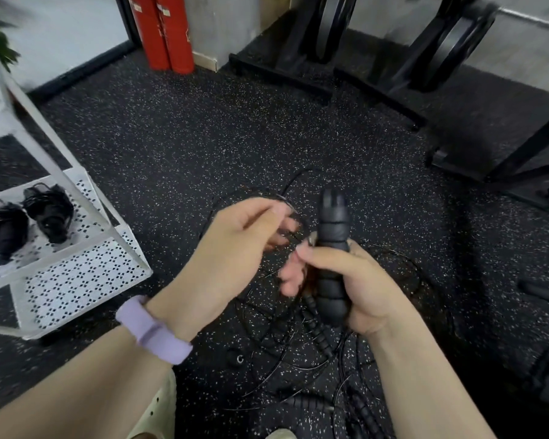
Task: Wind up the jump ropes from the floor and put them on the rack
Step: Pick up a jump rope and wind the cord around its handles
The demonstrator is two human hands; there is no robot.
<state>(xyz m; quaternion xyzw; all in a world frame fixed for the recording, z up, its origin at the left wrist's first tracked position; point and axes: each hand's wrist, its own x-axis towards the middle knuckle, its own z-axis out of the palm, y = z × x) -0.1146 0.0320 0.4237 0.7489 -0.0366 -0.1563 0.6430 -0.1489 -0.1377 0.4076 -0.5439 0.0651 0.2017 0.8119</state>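
My right hand (355, 286) grips the black ribbed jump rope handles (333, 248), held upright at the centre. Just left of them, my left hand (235, 245) pinches the thin black cord (290, 205) of that rope, which loops up over the fingers. More jump ropes (298, 353) lie tangled on the floor under my hands, with loose ribbed handles (365, 410) near the bottom edge. Two wound rope bundles (49, 212) rest on a shelf of the white perforated rack (86, 274) at the left.
Black weight-plate racks (425, 52) stand along the far wall, with red cylinders (168, 33) to their left. A black frame (501, 166) sits on the speckled rubber floor at the right. A light shoe (159, 407) shows at the bottom.
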